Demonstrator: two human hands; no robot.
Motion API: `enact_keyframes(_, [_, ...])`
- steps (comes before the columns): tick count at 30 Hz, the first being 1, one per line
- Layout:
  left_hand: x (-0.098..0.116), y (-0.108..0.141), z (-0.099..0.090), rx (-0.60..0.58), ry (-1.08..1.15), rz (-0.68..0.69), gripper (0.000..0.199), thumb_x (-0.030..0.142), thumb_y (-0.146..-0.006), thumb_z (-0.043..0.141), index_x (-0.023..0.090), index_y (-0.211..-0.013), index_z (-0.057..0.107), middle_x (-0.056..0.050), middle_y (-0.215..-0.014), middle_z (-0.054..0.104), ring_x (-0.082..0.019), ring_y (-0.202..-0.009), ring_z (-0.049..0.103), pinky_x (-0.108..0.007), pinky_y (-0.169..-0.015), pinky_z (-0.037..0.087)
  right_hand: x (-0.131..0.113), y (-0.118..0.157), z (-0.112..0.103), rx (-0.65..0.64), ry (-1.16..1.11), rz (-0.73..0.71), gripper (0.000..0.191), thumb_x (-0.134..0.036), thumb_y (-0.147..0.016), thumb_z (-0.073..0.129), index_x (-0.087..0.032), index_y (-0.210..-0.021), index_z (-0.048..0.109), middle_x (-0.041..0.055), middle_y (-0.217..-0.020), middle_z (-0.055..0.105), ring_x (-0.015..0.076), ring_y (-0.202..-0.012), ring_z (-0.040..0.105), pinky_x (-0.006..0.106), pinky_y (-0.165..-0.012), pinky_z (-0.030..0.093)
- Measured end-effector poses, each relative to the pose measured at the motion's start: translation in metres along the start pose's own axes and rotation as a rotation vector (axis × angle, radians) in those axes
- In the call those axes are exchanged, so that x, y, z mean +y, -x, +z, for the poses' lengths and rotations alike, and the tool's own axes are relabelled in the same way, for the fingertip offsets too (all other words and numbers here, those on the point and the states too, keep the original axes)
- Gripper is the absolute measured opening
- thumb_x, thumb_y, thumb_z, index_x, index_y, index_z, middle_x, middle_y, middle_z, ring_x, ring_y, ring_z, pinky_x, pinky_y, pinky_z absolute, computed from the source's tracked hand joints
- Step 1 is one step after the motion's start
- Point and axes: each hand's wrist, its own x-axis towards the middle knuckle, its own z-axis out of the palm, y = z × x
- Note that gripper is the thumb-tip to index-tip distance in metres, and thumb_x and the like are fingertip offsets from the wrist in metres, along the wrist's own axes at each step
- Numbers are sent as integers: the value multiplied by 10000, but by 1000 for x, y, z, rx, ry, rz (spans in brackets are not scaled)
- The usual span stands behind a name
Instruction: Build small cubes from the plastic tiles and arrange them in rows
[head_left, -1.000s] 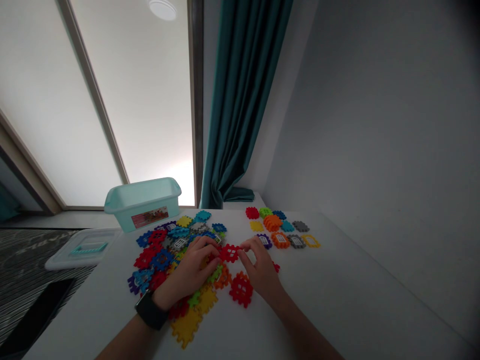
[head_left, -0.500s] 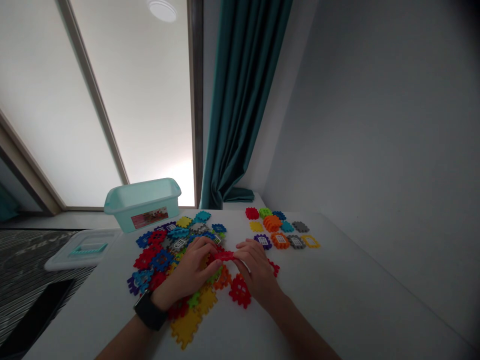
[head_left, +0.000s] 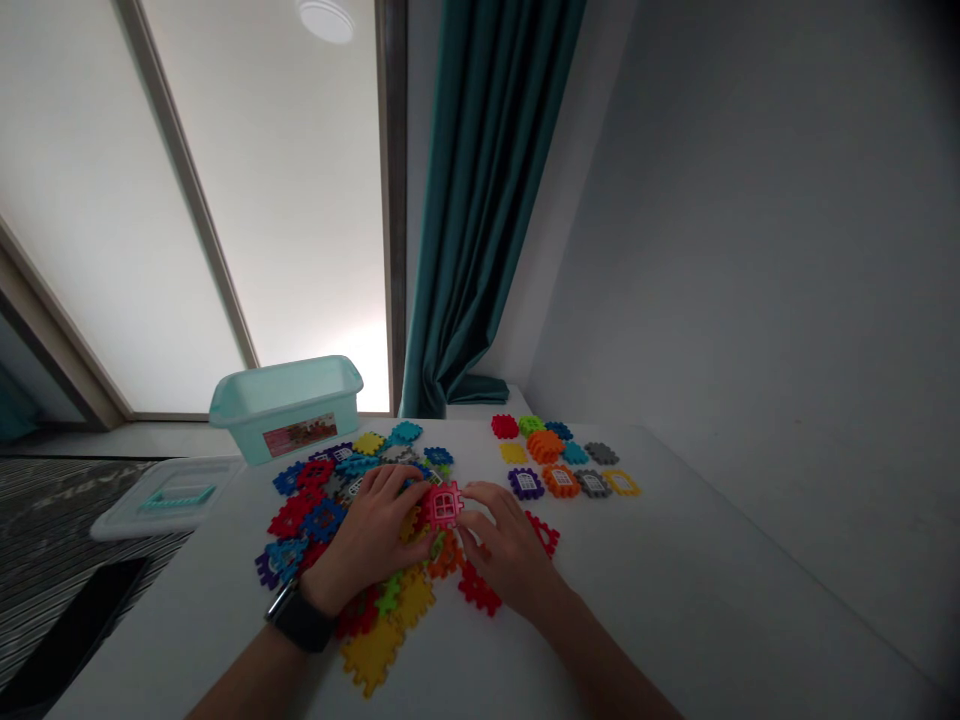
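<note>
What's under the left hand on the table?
The left hand is over a heap of plastic building tiles; red and blue ones show beside it, but those under the palm are hidden.

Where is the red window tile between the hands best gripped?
Pinch the red window tile by its notched edges, from left and right, where the left hand and right hand flank it: its face is flat, while the teeth give purchase.

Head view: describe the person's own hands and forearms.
The left hand and right hand are bare, without gloves. A black wristwatch with a wide strap sits on the left wrist. Neither forearm shows a sleeve.
</note>
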Motion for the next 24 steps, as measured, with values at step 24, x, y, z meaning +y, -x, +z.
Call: enact_keyframes(24, [1,1,-1,55,53,43,427,244,-771,709,200,-1179,594,-94,-1147,648,-287,-1077,593,-452,-1008,433,2,4,0,-39,-112,126,187,-172,-935,585,-236,-1110,592,122,-1326,593,264,-1260,555,483,-1039,526])
